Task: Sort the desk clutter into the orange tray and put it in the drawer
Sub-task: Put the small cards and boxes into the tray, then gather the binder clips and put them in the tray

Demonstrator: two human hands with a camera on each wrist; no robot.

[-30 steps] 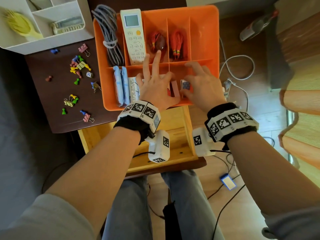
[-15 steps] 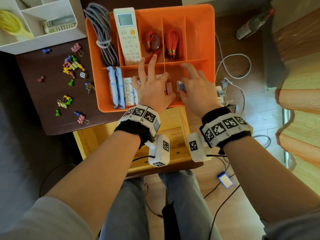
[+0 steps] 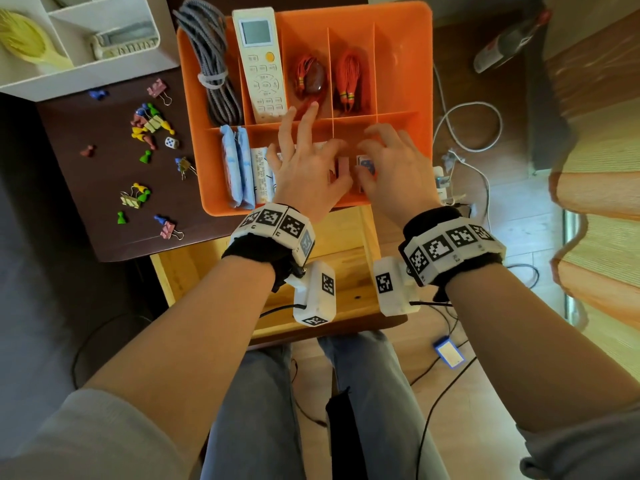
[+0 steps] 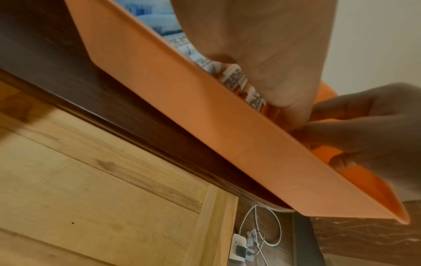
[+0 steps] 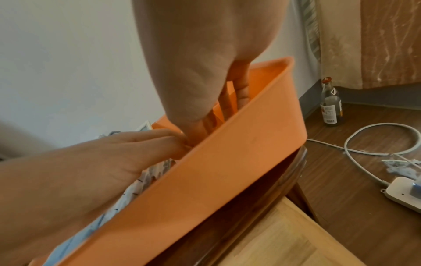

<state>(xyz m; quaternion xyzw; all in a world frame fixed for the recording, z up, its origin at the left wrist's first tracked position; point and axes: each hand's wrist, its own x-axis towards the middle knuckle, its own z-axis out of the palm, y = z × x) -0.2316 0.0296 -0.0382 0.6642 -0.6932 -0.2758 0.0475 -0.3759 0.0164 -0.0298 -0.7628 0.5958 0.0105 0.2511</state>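
Both my hands are down in the near compartments of the orange tray (image 3: 403,36), which sits on the dark desk (image 3: 104,174). My left hand (image 3: 306,171) pinches small printed packets; my right hand (image 3: 391,168) seems to pinch a small card, though my fingers hide most of it. The cable, remote and tassels are already sorted. Binder clips and game pawns (image 3: 149,124) still lie loose, and the drawer (image 3: 343,237) waits open.
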